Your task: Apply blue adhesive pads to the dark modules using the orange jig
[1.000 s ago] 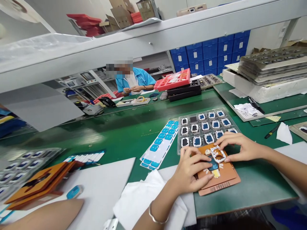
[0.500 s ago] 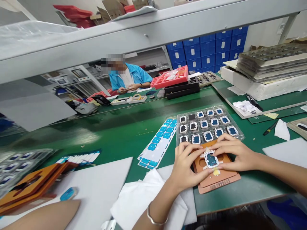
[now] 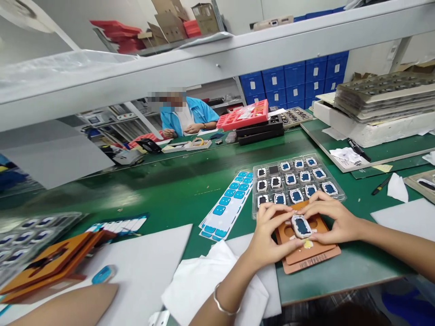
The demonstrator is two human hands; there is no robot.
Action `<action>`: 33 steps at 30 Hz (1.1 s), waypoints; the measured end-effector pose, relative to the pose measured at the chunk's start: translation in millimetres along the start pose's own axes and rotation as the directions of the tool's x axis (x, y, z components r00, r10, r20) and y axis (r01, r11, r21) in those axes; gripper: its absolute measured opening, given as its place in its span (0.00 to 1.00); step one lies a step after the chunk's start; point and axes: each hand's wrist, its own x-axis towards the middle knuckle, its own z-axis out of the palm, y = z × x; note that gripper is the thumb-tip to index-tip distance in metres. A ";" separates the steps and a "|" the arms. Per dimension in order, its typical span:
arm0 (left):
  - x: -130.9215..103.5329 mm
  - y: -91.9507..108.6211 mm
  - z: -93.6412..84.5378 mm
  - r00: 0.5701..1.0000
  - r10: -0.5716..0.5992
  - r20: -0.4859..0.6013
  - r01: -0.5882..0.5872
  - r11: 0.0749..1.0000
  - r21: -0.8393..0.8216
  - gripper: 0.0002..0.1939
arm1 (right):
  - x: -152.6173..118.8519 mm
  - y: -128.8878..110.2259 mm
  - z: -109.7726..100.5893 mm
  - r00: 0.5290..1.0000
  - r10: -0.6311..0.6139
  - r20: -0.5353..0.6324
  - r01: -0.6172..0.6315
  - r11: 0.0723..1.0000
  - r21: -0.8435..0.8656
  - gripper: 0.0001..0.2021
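Both my hands hold a small white-framed part with a dark blue face [image 3: 301,226], tilted a little over an orange fixture plate [image 3: 314,259]. My left hand [image 3: 273,233] has its thumb and fingertips at the part's left side. From the right, my right hand [image 3: 335,220] grips it between thumb and fingers. Behind the plate lies a clear tray [image 3: 255,188] with rows of similar white-framed parts. A sheet of blue stickers [image 3: 222,206] is left of the tray.
White cloths [image 3: 210,276] lie left of my left forearm. Another person's arm [image 3: 71,305] reaches in at lower left, near stacked orange fixtures [image 3: 54,262]. A person in blue [image 3: 200,113] sits across the table. Stacked trays [image 3: 380,97] stand at right.
The held part has tilted and risen slightly off the orange plate between my fingers. The view has shifted a little. The person across has moved their hands apart.
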 end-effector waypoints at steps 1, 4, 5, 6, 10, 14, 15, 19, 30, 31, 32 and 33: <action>0.0 -0.9 -0.9 1.000 0.005 0.007 -0.005 1.000 -0.018 0.28 | 0.2 0.7 0.1 1.000 0.000 -0.021 0.000 1.000 0.014 0.14; 2.9 -8.1 -11.0 0.996 -0.078 -0.040 0.080 0.996 0.047 0.27 | 0.9 5.3 -2.0 0.996 0.036 -0.076 -0.032 0.998 0.054 0.11; 4.5 -12.6 -17.2 0.983 -0.158 -0.093 0.168 0.980 0.103 0.25 | 1.0 7.5 -3.2 0.994 0.062 -0.093 -0.056 0.997 0.061 0.09; 6.2 -18.3 -24.6 0.951 -0.264 -0.159 0.290 0.942 0.169 0.24 | 1.0 9.8 -4.4 0.991 0.086 -0.103 -0.079 0.995 0.064 0.08; 7.9 -50.1 -62.2 0.571 -0.728 -0.378 0.816 0.454 0.357 0.26 | 0.0 17.4 -6.7 0.988 0.123 -0.091 -0.116 0.990 0.076 0.07; -2.5 -83.0 -92.6 0.204 -0.878 -0.434 0.951 0.072 0.301 0.27 | -0.8 19.6 -6.8 0.992 0.117 -0.048 -0.113 0.991 0.071 0.06; -6.0 -89.3 -96.8 0.164 -0.886 -0.435 0.958 0.038 0.284 0.26 | -0.8 19.6 -7.1 0.992 0.117 -0.042 -0.114 0.991 0.067 0.06; -17.3 -104.4 -102.4 0.104 -0.904 -0.414 0.965 -0.009 0.263 0.21 | -1.1 19.0 -9.1 0.993 0.115 -0.037 -0.113 0.992 0.058 0.05; -23.0 -108.3 -106.3 0.180 -0.928 -0.327 0.945 0.072 0.318 0.23 | -1.7 18.0 -13.6 0.990 0.139 -0.018 -0.137 0.987 0.080 0.07; -22.6 -107.4 -106.8 0.181 -0.931 -0.316 0.944 0.074 0.321 0.23 | -1.7 17.9 -13.7 0.989 0.146 -0.018 -0.144 0.986 0.083 0.08; -22.1 -106.7 -107.1 0.182 -0.935 -0.306 0.943 0.078 0.325 0.23 | -1.8 17.7 -13.7 0.988 0.154 -0.019 -0.152 0.985 0.086 0.08; -21.6 -106.1 -107.4 0.184 -0.938 -0.294 0.941 0.082 0.327 0.23 | -1.9 17.5 -13.6 0.986 0.163 -0.021 -0.160 0.983 0.091 0.09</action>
